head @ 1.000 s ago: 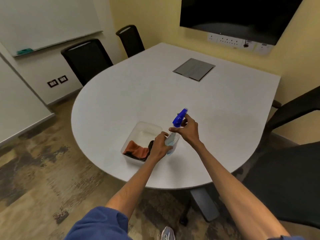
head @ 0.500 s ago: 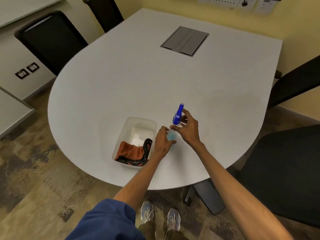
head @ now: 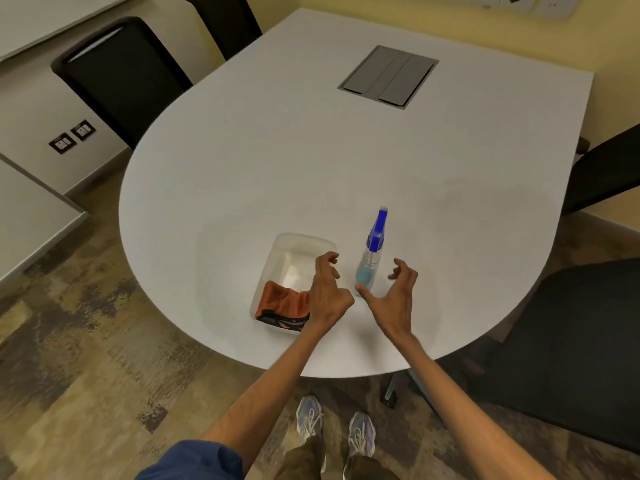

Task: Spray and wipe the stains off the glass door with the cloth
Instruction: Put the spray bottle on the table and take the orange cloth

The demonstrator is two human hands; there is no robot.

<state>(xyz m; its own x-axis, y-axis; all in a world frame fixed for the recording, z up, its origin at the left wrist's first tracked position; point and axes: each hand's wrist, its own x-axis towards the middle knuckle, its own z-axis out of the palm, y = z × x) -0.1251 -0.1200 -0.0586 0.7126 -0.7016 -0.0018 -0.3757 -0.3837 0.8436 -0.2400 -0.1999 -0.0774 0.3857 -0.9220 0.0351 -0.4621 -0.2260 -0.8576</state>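
A clear spray bottle with a blue trigger head and blue liquid stands upright on the white table, near its front edge. My left hand hovers just left of the bottle, over the clear plastic tub, with loosely curled fingers that hold nothing. My right hand is spread open just right of the bottle, its thumb close to the bottle's base. An orange and black cloth lies bunched in the near end of the tub. No glass door is in view.
Black chairs stand at the far left, the back and the right of the table. A grey cable hatch is set in the tabletop. My feet are by the table's front edge.
Both hands held the spray bottle before; now they have let go and drawn apart, and the bottle stands alone on the table. The camera has tilted further down.
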